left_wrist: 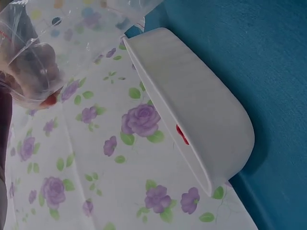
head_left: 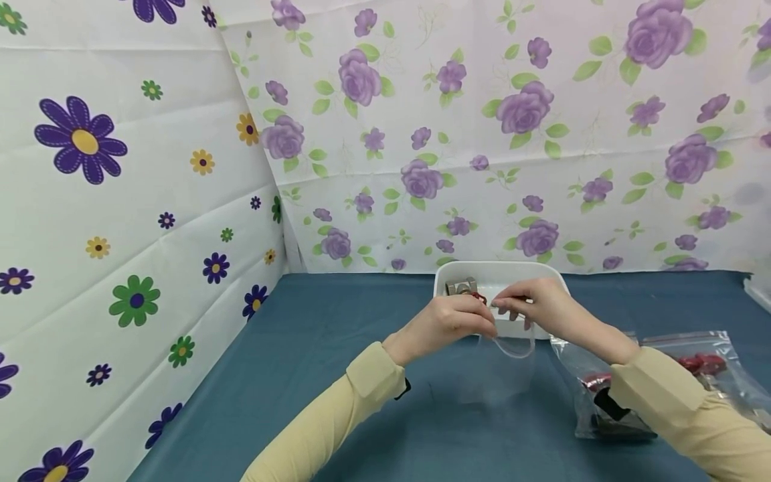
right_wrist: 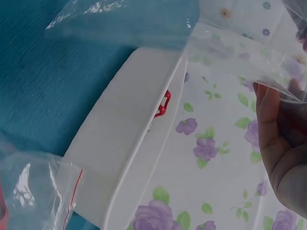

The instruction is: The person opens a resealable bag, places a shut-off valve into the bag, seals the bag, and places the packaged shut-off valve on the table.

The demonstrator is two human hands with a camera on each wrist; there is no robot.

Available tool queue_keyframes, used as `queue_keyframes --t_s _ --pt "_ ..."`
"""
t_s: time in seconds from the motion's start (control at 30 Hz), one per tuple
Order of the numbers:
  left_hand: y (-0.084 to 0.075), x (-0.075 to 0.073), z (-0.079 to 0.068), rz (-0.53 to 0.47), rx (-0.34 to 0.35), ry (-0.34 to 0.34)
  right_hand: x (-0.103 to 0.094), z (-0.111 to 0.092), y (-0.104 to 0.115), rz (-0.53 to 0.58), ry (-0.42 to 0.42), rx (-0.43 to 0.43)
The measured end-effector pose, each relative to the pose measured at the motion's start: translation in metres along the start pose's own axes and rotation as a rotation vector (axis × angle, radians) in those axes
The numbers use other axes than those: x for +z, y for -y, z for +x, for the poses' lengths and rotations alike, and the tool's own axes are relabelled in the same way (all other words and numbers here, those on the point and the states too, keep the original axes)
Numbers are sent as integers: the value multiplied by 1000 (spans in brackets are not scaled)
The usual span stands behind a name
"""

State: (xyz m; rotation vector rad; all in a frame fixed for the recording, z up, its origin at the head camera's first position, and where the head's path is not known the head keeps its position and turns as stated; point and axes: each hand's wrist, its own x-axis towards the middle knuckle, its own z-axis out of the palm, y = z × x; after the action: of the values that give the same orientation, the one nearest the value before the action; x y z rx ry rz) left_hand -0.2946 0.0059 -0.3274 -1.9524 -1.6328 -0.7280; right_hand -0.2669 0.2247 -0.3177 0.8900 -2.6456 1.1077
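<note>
Both hands are up in front of the white tray, holding an empty-looking clear plastic bag that hangs mouth-up between them. My left hand pinches one side of the bag's rim with thumb and fingers. On the opposite side, my right hand pinches the rim too, and the mouth gapes in a loop. The thin film spreads over the top of the right wrist view, where the bag overlaps the far end of the tray. Fingers show blurred through the film in the left wrist view.
Behind the hands stands the white plastic tray, holding a grey metal piece and a red part. Two filled clear zip bags lie at the right, a nearer bag and a farther bag, with red items inside. Flowered cloth hangs behind the blue tabletop.
</note>
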Motion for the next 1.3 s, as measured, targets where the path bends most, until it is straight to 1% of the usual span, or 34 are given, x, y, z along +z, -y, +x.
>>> queue_keyframes --t_s 0.1,0.2,0.27,0.33,0.43,0.5,0.77,0.9,1.0,1.17,1.3 --pt "0 -1 -4 -5 -7 -6 1 5 -3 59 1 55" --pt "-2 -3 -7 -30 -29 -4 1 11 -9 149 -13 126" --pt "-4 -5 -9 -43 -34 1 1 14 -12 178 -29 164" --pt "-6 -8 -9 -54 -38 7 1 16 -16 174 -40 200" --pt "-9 -12 -10 -61 -35 12 3 21 -22 133 -25 256" --pt "-10 -14 -11 -62 -32 11 4 26 -26 126 -9 296" --pt "-11 -18 -20 -76 -18 6 14 46 -38 239 47 463" --pt "-13 -20 -24 -76 -18 -1 20 53 -44 253 19 525" --pt "-15 -20 -26 -72 -18 -14 25 57 -49 244 -4 569" --pt "-19 -21 -29 -68 -16 -28 35 61 -61 258 12 628" --pt "-20 -22 -29 -58 -18 -34 42 63 -66 257 1 666"
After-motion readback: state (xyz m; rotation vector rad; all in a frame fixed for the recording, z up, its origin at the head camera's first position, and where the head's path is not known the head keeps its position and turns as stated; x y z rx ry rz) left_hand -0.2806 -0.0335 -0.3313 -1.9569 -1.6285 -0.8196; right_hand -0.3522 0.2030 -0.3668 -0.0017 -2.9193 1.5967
